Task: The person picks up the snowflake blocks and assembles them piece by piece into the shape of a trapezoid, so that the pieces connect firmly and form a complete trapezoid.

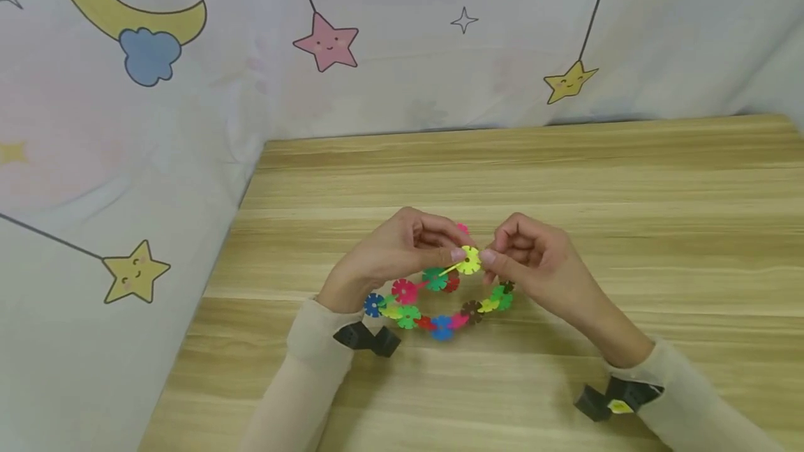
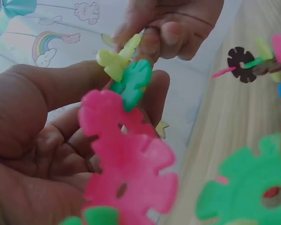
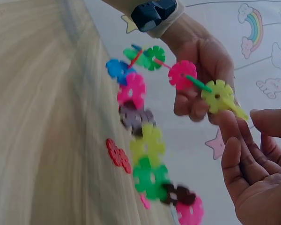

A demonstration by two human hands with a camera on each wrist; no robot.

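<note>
Notched plastic flower discs, joined edge to edge, form a many-coloured chain [image 1: 442, 327] that curves between the hands. At its upper end my left hand [image 1: 392, 253] pinches the yellow discs between thumb and fingers, next to a green disc [image 2: 133, 84] and pink discs [image 2: 131, 173]. From the other side my right hand [image 1: 546, 267] pinches the edge of the end yellow disc [image 1: 467, 260] with thumb and fingertips. The other yellow disc stands nearly edge-on beside it. The rest of the chain hangs below the hands, with brown, blue and green discs.
Red discs [image 3: 118, 155] lie on the wood-grain table [image 1: 502, 180] beyond the hanging chain. A printed cloth [image 1: 402, 75] with stars and a moon backs the table. Black wrist cameras [image 1: 370, 337] are strapped to both sleeves.
</note>
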